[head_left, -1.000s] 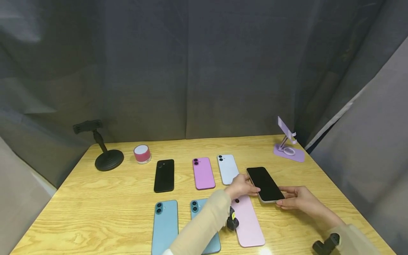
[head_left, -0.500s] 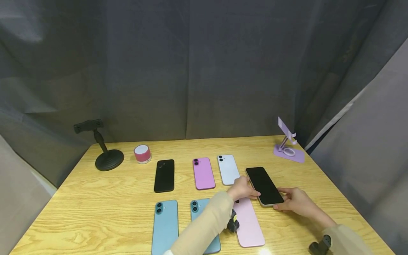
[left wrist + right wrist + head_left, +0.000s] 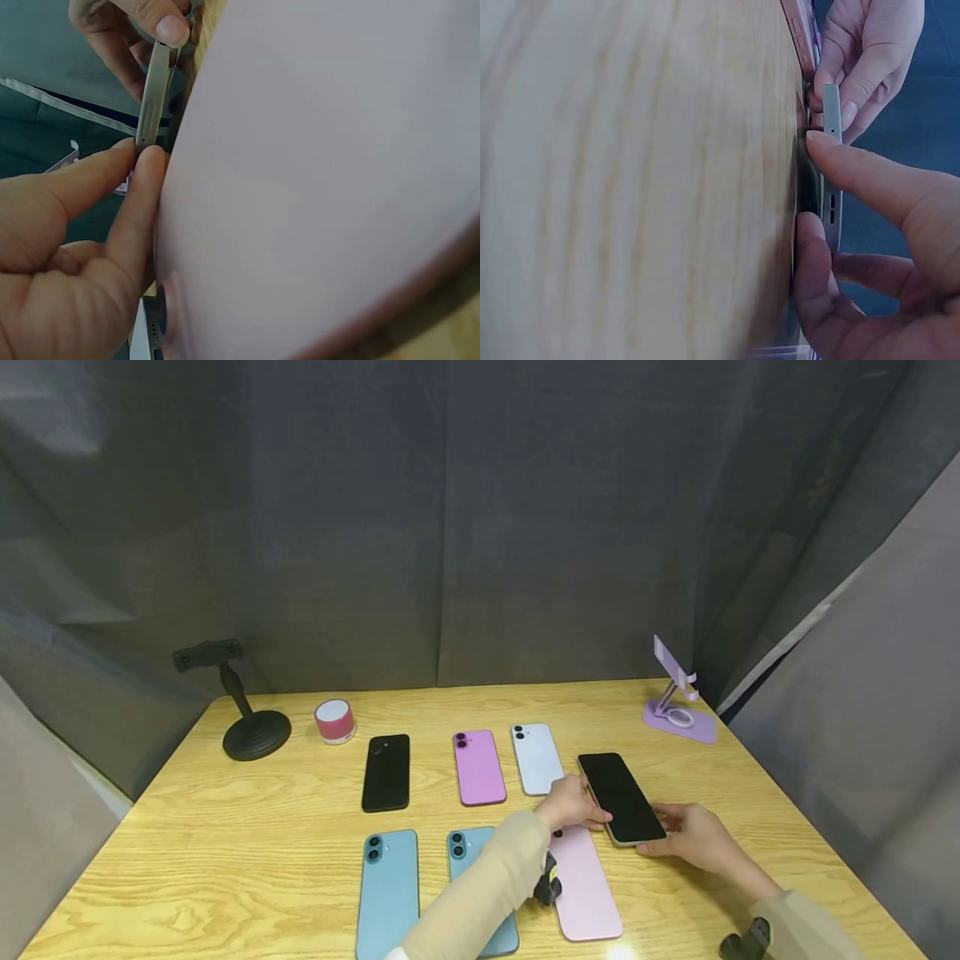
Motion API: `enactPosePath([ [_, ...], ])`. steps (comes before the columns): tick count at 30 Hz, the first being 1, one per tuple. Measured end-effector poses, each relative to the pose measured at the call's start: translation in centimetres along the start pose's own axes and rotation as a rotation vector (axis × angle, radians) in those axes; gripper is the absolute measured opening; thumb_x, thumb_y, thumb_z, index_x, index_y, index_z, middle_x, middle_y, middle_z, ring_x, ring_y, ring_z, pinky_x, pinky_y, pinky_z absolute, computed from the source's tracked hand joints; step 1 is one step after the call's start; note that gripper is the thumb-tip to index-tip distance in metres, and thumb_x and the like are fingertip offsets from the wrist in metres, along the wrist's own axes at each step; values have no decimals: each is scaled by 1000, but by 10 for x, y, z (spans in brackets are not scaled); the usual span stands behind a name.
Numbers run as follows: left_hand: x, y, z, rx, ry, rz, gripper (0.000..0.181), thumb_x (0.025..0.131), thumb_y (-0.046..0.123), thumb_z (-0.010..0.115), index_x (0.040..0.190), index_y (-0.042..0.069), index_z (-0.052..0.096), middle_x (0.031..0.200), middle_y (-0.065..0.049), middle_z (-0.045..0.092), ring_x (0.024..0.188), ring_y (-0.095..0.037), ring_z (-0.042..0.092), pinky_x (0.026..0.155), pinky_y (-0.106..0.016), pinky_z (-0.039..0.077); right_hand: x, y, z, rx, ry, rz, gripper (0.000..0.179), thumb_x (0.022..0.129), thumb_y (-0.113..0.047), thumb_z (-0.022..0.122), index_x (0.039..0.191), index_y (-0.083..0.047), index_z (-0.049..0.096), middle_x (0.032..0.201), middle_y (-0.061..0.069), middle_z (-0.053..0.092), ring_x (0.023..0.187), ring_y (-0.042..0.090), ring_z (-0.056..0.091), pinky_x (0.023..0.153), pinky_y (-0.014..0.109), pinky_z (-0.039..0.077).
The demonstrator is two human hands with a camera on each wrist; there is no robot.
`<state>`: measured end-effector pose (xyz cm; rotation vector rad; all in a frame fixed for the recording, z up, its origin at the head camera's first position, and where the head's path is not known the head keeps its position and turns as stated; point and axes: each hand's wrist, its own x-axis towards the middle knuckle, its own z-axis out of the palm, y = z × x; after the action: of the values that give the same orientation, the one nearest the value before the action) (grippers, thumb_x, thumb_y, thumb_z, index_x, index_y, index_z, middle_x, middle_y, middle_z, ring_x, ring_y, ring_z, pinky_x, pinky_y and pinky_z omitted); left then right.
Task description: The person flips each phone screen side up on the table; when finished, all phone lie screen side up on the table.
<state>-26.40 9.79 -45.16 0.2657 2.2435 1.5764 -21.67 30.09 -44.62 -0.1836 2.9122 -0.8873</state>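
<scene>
Phone (image 3: 622, 799): black screen (image 3: 619, 793) (head view only).

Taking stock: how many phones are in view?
7. Back row: black phone, magenta phone, white phone; right of them, screen-up phone held by left hand and right hand. Front: blue phone, second blue phone partly behind sleeve, pink phone. Others may be hidden.
</scene>
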Motion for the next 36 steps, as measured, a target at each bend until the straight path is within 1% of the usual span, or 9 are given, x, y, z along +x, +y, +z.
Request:
enactPosePath([
  [2,-1,1,0,-2,4,-3,72,80,-1,74,139,-15,36,77,-20,71,73,-27,72,61,-20,58,0,0,1,-21,8,-12,80,65,-37,88,123,10,58,92,8,71,83,19,60,69,33,49],
  [7,-2,3,2,0,15,-6,71,80,-3,74,140,-12,36,76,-20,70,74,-28,72,59,-19,57,0,1,2,-45,10,-11,81,63,-38,88,124,7,60,90,6,71,82,18,60,70,34,48],
  [16,-3,3,3,59,47,17,71,79,-1,76,138,-13,39,74,-19,71,70,-26,72,56,-17,56,0,4,3,-17,8,-22,82,64,-36,88,125,8,58,82,1,69,75,14,55,67,29,43],
  [19,-1,3,5,84,52,15,69,78,-1,76,137,-13,41,69,-17,69,69,-25,72,56,-17,56,1,5,3,-11,7,-20,81,64,-36,88,125,8,58,81,1,67,74,14,53,65,27,41],
  [22,-1,4,8,125,69,25,54,77,-1,78,122,-13,53,65,-14,68,67,-25,72,54,-16,55,1,5,3,-14,7,-14,81,63,-36,88,125,7,58,81,1,66,73,14,51,65,27,40],
  [25,-3,6,9,185,89,37,37,76,1,79,105,-7,58,64,-13,68,63,-24,71,51,-15,54,1,5,2,-16,5,-9,81,63,-36,88,125,7,58,81,1,66,74,14,51,66,28,40],
  [28,-4,6,8,200,93,42,33,75,2,80,100,-5,58,64,-13,68,62,-23,71,51,-15,53,1,5,2,-13,1,-9,81,64,-36,88,126,7,58,81,1,66,74,14,51,66,28,40],
  [33,-3,7,8,283,93,52,32,76,8,81,96,-3,59,63,-11,69,60,-19,70,60,-11,52,1,6,2,-8,-3,-10,81,64,-36,88,126,7,58,82,2,67,74,14,53,66,28,41],
  [36,-3,7,8,338,102,49,38,75,13,82,102,-5,61,61,-9,69,57,-16,70,73,-8,50,1,8,3,-8,-4,-2,82,64,-37,88,126,7,58,83,2,67,75,14,53,67,28,42],
])
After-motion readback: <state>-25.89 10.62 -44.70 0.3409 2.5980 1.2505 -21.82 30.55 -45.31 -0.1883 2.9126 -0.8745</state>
